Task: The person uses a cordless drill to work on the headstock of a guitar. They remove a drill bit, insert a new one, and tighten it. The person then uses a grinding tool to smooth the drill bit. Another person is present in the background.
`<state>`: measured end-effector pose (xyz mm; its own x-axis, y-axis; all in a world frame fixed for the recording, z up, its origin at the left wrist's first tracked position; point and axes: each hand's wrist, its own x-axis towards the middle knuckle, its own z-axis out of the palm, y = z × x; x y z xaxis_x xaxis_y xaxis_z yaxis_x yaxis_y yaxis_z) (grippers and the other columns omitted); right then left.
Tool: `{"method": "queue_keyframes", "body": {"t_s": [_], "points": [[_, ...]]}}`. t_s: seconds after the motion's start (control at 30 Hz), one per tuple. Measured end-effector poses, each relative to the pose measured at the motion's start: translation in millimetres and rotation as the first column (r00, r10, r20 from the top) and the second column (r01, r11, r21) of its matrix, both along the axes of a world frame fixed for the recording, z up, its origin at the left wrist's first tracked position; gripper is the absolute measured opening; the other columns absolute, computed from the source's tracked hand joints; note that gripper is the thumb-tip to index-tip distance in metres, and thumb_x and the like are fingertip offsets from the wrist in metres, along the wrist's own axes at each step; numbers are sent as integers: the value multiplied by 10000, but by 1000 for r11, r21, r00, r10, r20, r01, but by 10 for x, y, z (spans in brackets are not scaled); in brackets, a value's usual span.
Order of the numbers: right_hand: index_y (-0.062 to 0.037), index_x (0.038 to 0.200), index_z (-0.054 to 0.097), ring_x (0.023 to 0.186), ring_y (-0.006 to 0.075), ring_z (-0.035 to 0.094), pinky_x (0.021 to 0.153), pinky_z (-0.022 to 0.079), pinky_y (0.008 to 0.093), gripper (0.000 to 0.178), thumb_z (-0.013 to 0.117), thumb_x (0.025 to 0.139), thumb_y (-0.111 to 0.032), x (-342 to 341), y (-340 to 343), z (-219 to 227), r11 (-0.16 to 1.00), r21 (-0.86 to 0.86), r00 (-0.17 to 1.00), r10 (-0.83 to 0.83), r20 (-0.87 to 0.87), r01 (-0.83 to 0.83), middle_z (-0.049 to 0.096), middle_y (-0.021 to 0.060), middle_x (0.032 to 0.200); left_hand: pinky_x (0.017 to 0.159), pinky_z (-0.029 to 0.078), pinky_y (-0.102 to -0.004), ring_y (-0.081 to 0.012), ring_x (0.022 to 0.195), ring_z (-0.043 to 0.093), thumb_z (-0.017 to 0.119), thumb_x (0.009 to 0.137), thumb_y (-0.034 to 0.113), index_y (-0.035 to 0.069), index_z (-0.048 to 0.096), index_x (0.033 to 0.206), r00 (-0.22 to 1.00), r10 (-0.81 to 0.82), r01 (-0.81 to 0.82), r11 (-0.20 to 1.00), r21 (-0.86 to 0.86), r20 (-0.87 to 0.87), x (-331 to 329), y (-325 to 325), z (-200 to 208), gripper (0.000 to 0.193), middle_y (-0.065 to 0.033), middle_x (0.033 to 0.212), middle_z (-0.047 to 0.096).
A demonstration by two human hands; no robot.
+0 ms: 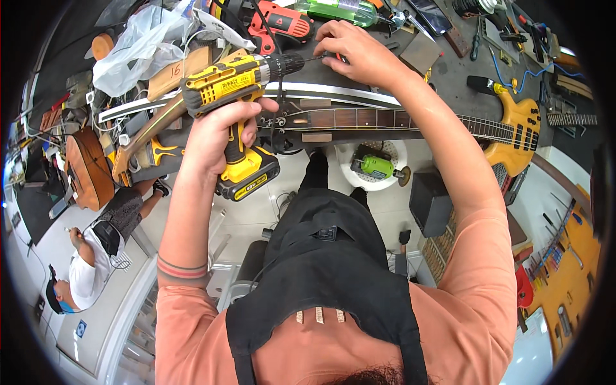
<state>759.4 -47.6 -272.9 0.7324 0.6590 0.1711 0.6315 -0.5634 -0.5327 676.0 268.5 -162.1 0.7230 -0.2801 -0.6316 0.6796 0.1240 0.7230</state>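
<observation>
In my left hand (215, 131) is a yellow and black cordless drill (232, 82), gripped by its handle, with the battery (249, 183) at the bottom. Its black chuck (285, 64) points right, and a thin bit sticks out of it. My right hand (359, 54) is closed at the tip of that bit, thumb and fingers around a small dark piece with a bit of red (335, 58), whose kind I cannot make out. Below both hands a bass guitar lies across the bench, its fretted neck (385, 119) toward the left and its yellow wooden body (523, 131) at the right.
A red power tool (282, 25) and a green bottle (340, 9) lie behind my hands. Plastic bags (138, 48) and clutter fill the left. A green rotary tool (377, 167) rests on a white stool (359, 184) below the bench. Someone in a white shirt (90, 276) is at far left.
</observation>
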Motion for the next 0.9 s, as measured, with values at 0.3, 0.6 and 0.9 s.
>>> {"method": "queue_keyframes", "body": {"t_s": [0.3, 0.6, 0.9], "points": [[-158, 1378, 576, 1337, 333, 557, 1142, 436, 474, 615, 856, 831, -176, -52, -265, 71, 954, -106, 957, -286, -41, 280, 536, 97, 1446, 550, 447, -261, -81, 530, 528, 690, 922, 122, -78, 758, 1094, 998, -22, 21, 1000, -16, -62, 102, 136, 42, 273, -25, 683, 643], [-125, 1210, 700, 1341, 303, 543, 1142, 416, 461, 343, 819, 895, -183, 54, -12, 58, 995, -92, 995, -53, -82, 45, 589, 89, 1347, 552, 441, -262, -82, 548, 535, 684, 921, 135, -76, 763, 1082, 999, -2, 2, 1000, 3, -47, 162, 88, 27, 277, -28, 668, 635], [-150, 1353, 577, 1334, 318, 545, 1146, 403, 474, 582, 866, 849, -202, -46, -60, -8, 973, -81, 976, -217, -32, 214, 554, 95, 1370, 531, 423, -260, -89, 539, 511, 661, 947, 113, -94, 717, 1129, 994, -40, 34, 998, -58, -103, 212, 222, -74, 281, -66, 742, 655]]}}
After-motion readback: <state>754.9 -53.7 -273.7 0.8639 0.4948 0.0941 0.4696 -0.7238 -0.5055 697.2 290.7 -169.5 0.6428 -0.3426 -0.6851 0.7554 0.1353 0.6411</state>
